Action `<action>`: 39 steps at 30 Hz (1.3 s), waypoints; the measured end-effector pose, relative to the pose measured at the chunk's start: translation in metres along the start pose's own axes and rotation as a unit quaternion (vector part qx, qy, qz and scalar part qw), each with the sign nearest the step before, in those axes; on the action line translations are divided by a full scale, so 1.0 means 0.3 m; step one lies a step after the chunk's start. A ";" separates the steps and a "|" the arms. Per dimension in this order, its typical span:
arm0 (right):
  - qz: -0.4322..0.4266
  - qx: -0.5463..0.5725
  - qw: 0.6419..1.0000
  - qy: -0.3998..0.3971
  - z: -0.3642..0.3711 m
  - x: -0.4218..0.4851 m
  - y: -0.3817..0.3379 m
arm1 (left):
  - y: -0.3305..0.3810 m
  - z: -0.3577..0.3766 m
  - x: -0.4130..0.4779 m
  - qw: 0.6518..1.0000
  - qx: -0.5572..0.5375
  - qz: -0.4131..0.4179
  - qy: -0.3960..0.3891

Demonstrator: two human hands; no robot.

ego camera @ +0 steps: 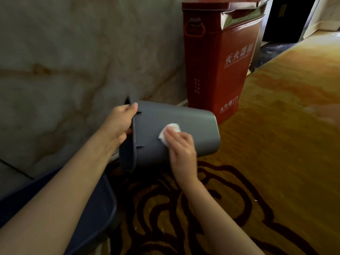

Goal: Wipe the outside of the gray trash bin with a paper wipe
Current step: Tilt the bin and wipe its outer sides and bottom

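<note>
Gray plastic trash bin [184, 129] is off the floor, tipped on its side, open rim pointing left, closed base pointing right. It sits mid-frame above the patterned gold-and-brown carpet [276, 144].

Left hand [119, 124] has the rim: thumb over the outer edge, fingers curled inside the opening, grip pinching the rim wall.

Right hand [181, 146] lies flat on the bin's upper side wall, fingers pressed together on a crumpled white paper wipe [170, 131]. Wipe is in contact with the outer surface, about midway along the bin's length; part of it sticks out past the fingertips.

Just behind the bin's base stands a tall red metal fire extinguisher box [220, 57] with white lettering, against a beige marble-look wall [73, 52]. Can't tell if bin and box touch.

Dark blue rimmed container [103, 208] at lower left, partly hidden under the left forearm.
</note>
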State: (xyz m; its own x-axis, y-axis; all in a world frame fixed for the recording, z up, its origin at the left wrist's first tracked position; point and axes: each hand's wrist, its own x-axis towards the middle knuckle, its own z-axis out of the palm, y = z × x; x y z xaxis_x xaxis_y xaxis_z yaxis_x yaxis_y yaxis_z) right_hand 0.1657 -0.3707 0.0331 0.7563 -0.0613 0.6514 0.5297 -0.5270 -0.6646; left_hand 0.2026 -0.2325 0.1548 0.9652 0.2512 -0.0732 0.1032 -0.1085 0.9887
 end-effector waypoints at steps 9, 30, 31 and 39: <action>0.334 -0.012 0.937 0.098 -0.124 0.138 0.307 | 0.006 -0.006 -0.013 1.000 0.004 -0.006 -0.003; 0.116 0.017 0.993 0.031 -0.078 0.236 0.109 | 0.036 0.045 -0.024 0.999 0.049 0.013 -0.019; 0.159 0.012 0.986 0.037 -0.102 0.239 0.160 | 0.043 0.048 -0.024 0.999 0.047 0.016 -0.010; 0.256 0.019 0.966 -0.032 -0.188 0.202 0.268 | 0.121 0.031 0.009 0.998 0.039 0.041 0.032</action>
State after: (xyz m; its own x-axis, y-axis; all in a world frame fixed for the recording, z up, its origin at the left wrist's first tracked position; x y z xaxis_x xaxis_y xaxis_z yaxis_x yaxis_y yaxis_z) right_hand 0.2323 -0.4646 0.0397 0.9443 -0.2522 0.2114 0.0937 -0.4097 -0.9074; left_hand 0.2111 -0.2449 0.1893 0.9541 0.2991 0.0178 0.0461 -0.2052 0.9776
